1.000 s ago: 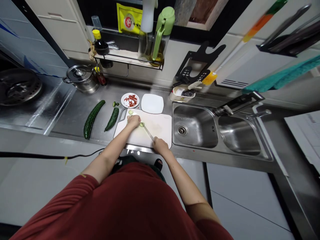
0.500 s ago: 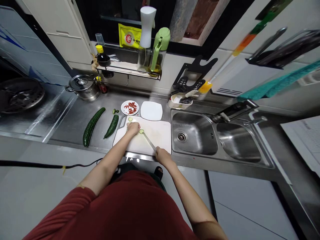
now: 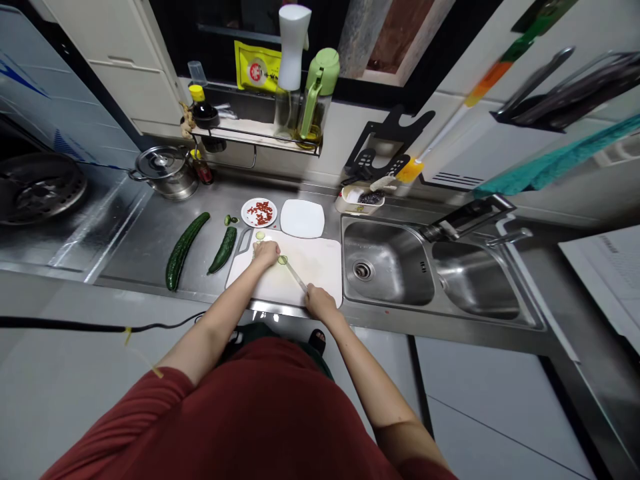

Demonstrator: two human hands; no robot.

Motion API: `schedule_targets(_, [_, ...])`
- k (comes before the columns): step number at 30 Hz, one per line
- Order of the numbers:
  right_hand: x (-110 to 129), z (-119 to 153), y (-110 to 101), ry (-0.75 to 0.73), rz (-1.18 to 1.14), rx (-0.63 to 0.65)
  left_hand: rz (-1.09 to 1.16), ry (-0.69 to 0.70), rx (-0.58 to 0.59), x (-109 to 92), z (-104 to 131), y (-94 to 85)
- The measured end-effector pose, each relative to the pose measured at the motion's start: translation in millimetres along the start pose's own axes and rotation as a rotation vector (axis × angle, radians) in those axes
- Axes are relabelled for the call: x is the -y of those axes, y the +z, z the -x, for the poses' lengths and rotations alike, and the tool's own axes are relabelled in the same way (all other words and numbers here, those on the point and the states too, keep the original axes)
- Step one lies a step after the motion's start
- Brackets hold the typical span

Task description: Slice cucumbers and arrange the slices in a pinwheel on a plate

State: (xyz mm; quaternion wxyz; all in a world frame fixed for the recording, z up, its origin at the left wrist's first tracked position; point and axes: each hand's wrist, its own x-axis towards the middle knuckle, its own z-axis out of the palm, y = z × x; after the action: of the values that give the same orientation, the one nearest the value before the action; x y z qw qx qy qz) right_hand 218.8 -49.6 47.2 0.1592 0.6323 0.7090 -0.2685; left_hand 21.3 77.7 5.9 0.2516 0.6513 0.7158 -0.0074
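Observation:
My left hand (image 3: 266, 253) is closed, fingers curled down on the white cutting board (image 3: 320, 267). Pale green shows at its edge, apparently a cucumber piece mostly hidden by the fingers. Around the handle of a knife (image 3: 297, 275) my right hand (image 3: 321, 302) is wrapped, the blade slanting up and left across the board. At the blade's tip is a round cucumber slice (image 3: 283, 260), just right of my left hand. Another pale slice (image 3: 261, 235) lies near the board's top edge. A cut cucumber (image 3: 223, 251) and a whole cucumber (image 3: 185, 251) rest left of the board.
Behind the board stand a plate of chopped red pieces (image 3: 259, 213) and a white square plate (image 3: 302, 219). Small cucumber ends (image 3: 231, 219) lie beside them. A double sink (image 3: 387, 263) adjoins on the right. A lidded pot (image 3: 165, 172) stands back left, below a bottle shelf (image 3: 260, 135).
My right hand and the knife have shifted slightly up and left. My left hand stays in nearly the same place on the board.

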Motion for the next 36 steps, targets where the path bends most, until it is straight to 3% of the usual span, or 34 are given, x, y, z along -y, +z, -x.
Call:
schedule_targets(23, [-15.8, 24.4, 12.6, 0.010, 0.013, -0.006, 0.031, 0.001, -0.075, -0.3, 11.4, 0.3])
schedule_targets(36, [-29.9, 25.4, 17.5, 0.028, -0.129, -0.086, -0.012, 0.131, -0.190, 0.0, 48.3, 11.6])
